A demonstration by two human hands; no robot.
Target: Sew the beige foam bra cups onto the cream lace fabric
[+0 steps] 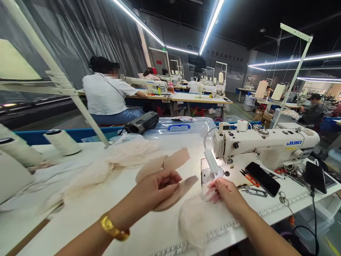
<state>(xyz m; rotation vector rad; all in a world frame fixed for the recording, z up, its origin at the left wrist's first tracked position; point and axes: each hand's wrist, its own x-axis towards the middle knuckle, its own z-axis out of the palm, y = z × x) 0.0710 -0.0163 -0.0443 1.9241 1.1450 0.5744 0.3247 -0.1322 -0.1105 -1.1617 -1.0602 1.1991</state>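
Observation:
My right hand point(223, 192) pinches the edge of a sheer, pale fabric piece point(194, 217) just in front of the sewing machine's needle plate point(206, 175). The fabric spreads over the table edge ruler. Above the fingertips, a small lamp point(211, 160) on a bendy neck hides the needle area. My left hand point(161, 185) is loosely closed over a beige curved piece point(183, 190); what its curled fingers hold, if anything, is hidden. Beyond it, two more beige curved pieces point(177, 159) lie together on the white table.
A white sewing machine point(266, 144) stands at right. Beside it lie orange-handled snips point(252, 179), grey snips point(254, 192) and a black phone point(262, 179). Crumpled pale fabric point(106, 163) and thread cones point(62, 142) occupy the left. Behind are a clear plastic case point(183, 133) and a seated person point(106, 92).

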